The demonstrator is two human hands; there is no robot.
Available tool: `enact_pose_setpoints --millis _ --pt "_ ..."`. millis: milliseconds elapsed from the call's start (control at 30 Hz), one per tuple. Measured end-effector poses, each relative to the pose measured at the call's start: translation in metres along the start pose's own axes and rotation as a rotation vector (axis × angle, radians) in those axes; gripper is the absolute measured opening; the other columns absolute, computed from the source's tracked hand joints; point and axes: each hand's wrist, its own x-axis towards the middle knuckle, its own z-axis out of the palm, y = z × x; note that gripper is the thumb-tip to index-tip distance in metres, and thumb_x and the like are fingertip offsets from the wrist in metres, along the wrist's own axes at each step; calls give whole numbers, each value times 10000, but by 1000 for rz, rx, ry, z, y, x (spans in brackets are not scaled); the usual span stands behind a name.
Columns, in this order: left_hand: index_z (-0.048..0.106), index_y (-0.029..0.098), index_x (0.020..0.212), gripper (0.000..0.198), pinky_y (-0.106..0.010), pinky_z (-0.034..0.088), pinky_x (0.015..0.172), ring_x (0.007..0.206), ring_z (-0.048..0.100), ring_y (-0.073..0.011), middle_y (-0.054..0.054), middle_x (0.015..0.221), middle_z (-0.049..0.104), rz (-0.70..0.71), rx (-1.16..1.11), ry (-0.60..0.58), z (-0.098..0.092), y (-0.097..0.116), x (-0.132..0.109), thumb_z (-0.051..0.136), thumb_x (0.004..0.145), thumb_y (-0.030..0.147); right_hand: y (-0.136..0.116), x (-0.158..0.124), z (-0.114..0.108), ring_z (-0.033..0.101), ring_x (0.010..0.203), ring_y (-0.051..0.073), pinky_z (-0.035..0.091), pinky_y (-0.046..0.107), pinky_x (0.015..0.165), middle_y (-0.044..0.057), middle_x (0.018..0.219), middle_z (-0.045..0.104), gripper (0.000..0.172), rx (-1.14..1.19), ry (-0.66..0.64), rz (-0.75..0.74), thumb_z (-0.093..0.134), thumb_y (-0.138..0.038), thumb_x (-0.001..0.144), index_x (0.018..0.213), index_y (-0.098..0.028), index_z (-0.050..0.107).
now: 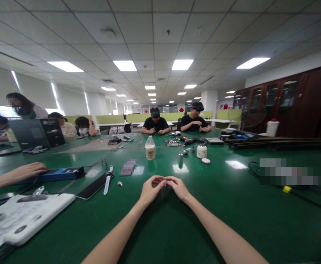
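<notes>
My left hand (149, 191) and my right hand (180, 189) meet low over the green table (166, 227). Their fingertips pinch a small shiny piece (165, 183) between them. It looks metallic, but the fingers cover most of it and I cannot make out its kind. Just beyond my hands a silvery metal cylinder (180, 158) stands upright. Small dark metal parts (186, 151) lie behind that cylinder. To their right is a pale patterned jar (201, 151), with a pink round lid (205, 161) on the table beside it.
A plastic-wrapped cup (150, 152) stands ahead. On the left are a white watch (108, 179), a black phone-like slab (92, 187), a clipboard (30, 200) and another person's hand (30, 169) on a blue device (62, 173). Cables (300, 196) lie right; several people sit around.
</notes>
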Motion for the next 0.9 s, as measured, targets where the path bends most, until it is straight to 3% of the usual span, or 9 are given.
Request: enact_pose_setpoints --millis 133,267,433,567,733,800,900 --pt "747 173 893 288 -288 514 718 760 667 -193 -68 848 744 28 118 35 1 4 0 647 778 417 7 2 -5 665 881 197 503 340 847 27 870 726 278 118 -62 109 566 -211 692 954 -178 654" --pt "765 187 848 253 -292 505 745 796 665 -198 -61 844 742 44 198 76 0 5 1 666 760 402 15 1 -3 671 812 191 514 340 806 19 842 711 393 179 -124 107 726 -169 561 932 -183 600" --pt "773 222 856 236 -319 472 835 896 644 -212 -54 886 725 121 245 129 -7 5 9 651 786 411 16 -3 0 677 811 198 519 375 820 63 883 713 425 134 -112 56 794 -276 590 941 -167 581" --pt "772 248 912 263 -331 451 839 874 620 -216 -52 863 717 64 393 199 -25 -4 13 613 820 435 13 -4 0 679 831 204 526 383 828 86 930 713 451 102 -109 52 808 -325 596 951 -158 586" --pt "784 311 879 213 -337 428 761 866 567 -265 -68 834 698 -91 776 63 -43 -26 8 636 791 435 11 -5 0 682 834 204 533 380 823 85 934 716 462 94 -107 52 815 -360 593 946 -157 595" --pt "780 321 902 234 -331 426 739 848 563 -270 -69 818 704 -128 811 11 -45 -31 6 609 806 449 11 -5 -1 680 840 204 530 381 829 87 940 714 463 80 -105 48 813 -362 599 953 -157 597" --pt "781 310 896 244 -337 432 743 857 568 -275 -74 834 709 -118 823 28 -43 -32 5 595 816 446 11 -5 -1 675 848 201 527 381 835 87 949 710 457 60 -106 47 809 -355 608 963 -159 598"
